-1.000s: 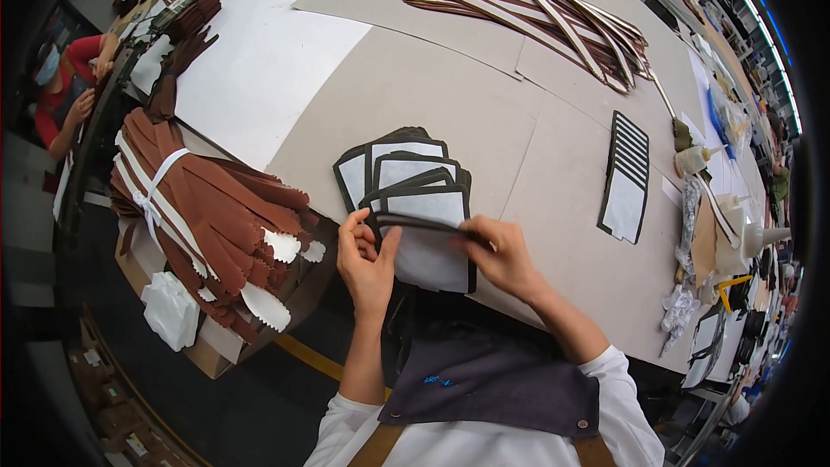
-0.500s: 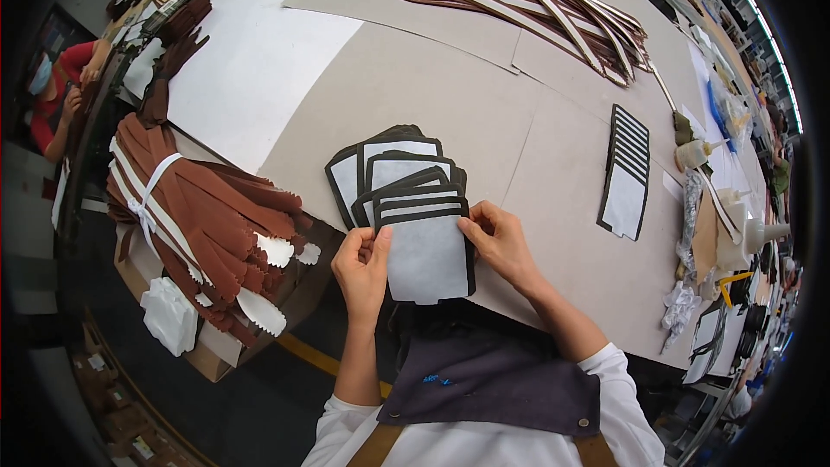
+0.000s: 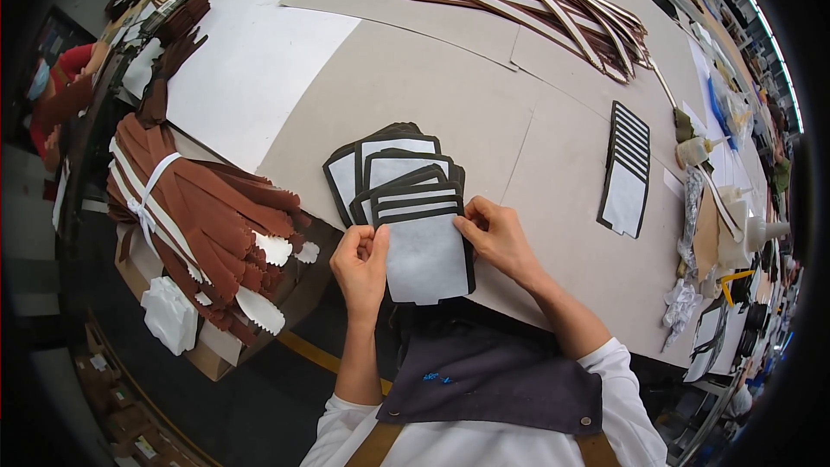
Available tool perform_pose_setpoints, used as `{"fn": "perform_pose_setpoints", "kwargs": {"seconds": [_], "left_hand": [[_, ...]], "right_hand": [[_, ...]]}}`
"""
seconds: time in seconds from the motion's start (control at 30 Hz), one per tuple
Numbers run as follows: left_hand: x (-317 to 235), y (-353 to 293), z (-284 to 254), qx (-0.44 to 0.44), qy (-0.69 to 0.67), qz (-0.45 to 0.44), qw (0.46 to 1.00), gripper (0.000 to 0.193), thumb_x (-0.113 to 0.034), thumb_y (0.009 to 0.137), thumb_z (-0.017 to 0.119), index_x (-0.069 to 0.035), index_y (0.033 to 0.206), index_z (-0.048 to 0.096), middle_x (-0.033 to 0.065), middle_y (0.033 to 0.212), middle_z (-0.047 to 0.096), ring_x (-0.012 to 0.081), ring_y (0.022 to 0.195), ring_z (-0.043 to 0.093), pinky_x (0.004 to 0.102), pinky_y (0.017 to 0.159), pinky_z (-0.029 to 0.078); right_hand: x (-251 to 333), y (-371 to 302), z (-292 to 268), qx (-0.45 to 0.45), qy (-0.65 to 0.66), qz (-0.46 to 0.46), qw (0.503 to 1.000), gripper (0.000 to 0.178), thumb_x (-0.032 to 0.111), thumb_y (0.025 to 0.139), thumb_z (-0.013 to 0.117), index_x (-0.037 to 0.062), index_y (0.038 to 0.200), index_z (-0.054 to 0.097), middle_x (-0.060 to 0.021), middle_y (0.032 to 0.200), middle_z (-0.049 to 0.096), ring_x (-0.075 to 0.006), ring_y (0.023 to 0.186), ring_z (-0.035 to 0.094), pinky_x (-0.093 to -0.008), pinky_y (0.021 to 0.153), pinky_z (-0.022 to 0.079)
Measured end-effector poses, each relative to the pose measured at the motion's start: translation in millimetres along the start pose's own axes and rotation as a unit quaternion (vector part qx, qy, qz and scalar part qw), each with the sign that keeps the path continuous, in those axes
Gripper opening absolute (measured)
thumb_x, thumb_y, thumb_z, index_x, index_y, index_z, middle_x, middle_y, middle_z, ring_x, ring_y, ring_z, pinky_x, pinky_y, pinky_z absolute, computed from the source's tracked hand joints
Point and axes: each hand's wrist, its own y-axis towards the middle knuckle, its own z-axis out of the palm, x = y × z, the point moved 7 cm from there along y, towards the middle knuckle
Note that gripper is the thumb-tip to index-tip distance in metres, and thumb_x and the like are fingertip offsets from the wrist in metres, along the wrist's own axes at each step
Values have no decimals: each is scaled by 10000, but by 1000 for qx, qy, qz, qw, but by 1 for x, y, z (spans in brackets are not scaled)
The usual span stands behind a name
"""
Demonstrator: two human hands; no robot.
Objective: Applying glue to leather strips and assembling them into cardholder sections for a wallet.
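Note:
Between my hands, at the table's near edge, is a flat panel (image 3: 426, 259) with a pale grey face, dark edges and dark bands across its top. My left hand (image 3: 360, 270) pinches its left edge between thumb and fingers. On its right edge, near the upper corner, my right hand (image 3: 494, 238) has a similar pinch. The panel's bottom end, with a small tab, overhangs the table edge. Just beyond lies a fanned stack of similar dark-edged grey panels (image 3: 406, 147), partly covered by the held one.
Left of me, brown and white strips (image 3: 207, 207) tied with a white band lie on a box. A row of overlapped panels (image 3: 625, 171) rests on the right. Long brown-and-white strips (image 3: 519, 0) lie far back. Glue bottles (image 3: 735, 242) stand right. A co-worker (image 3: 60, 91) sits far left.
My hands and the panel stay almost in place, both still pinching its edges. At far left, the co-worker's arms have shifted and a brown piece now shows by them.

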Motion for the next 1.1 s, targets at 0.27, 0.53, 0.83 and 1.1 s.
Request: {"fn": "perform_pose_setpoints", "kwargs": {"seconds": [0.27,0.53,0.83,1.1], "left_hand": [[-1,0,1,-11,17,31,999,216,-91,848,714,3,739,552,-17,610,442,59,539,364,226,493,318],[-6,-2,1,-20,37,43,998,216,-97,850,710,1,747,548,0,622,459,74,538,381,245,491,331],[-9,-5,0,-30,39,39,998,211,-106,855,708,-10,755,549,2,631,456,83,536,382,250,491,337],[-14,-22,-19,54,-97,112,987,264,-161,866,733,-10,768,540,-19,726,390,80,623,345,229,543,277]], "right_hand": [[16,21,-10,1,-99,-69,993,203,148,888,656,-28,864,557,-44,698,578,-99,629,527,-288,572,469],[11,33,-8,10,38,-1,999,203,166,866,694,5,916,581,-13,799,591,-86,726,530,-260,640,457],[1,1,6,29,1,-6,1000,207,142,854,723,-14,924,607,1,752,596,-76,665,468,-263,605,425],[71,-43,0,43,-49,-290,955,112,-5,808,698,-5,885,617,-114,674,527,-155,641,550,-303,571,420]]}}
